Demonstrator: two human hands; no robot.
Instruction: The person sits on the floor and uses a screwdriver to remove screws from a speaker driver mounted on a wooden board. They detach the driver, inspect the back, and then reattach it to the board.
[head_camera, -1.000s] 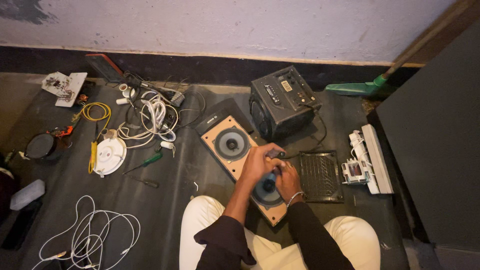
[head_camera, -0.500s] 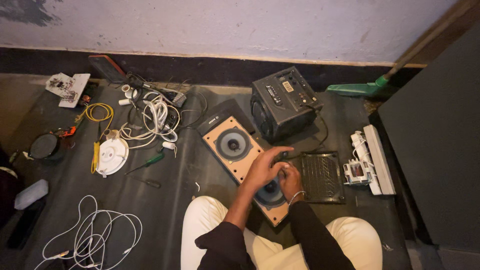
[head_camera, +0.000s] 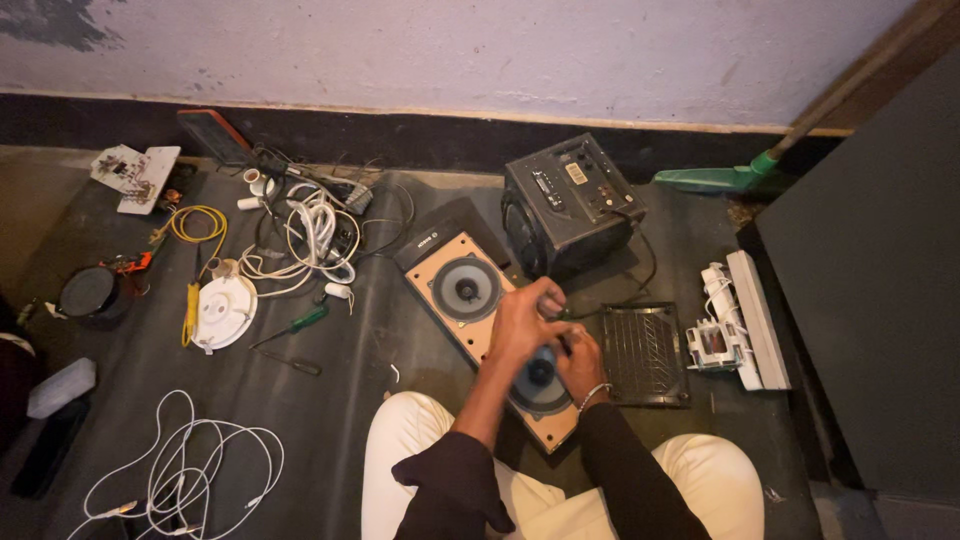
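Observation:
A wooden-fronted speaker box lies face up on the floor between my knees, with an upper cone and a lower cone. My left hand hovers just above the lower cone, fingers curled; whether it grips anything is hidden. My right hand, a bracelet on its wrist, rests at the lower cone's right edge and touches the left hand. Its fingers are hidden behind the left hand.
A black amplifier box stands behind the speaker, a black grille at its right, then a white power strip. To the left lie a green-handled screwdriver, a white round fitting, tangled white cables and a white cord. A green broom leans on the wall.
My left hand has lifted off the lower cone and shifted up toward the gap between the cones. The right hand has stayed at the cone's edge.

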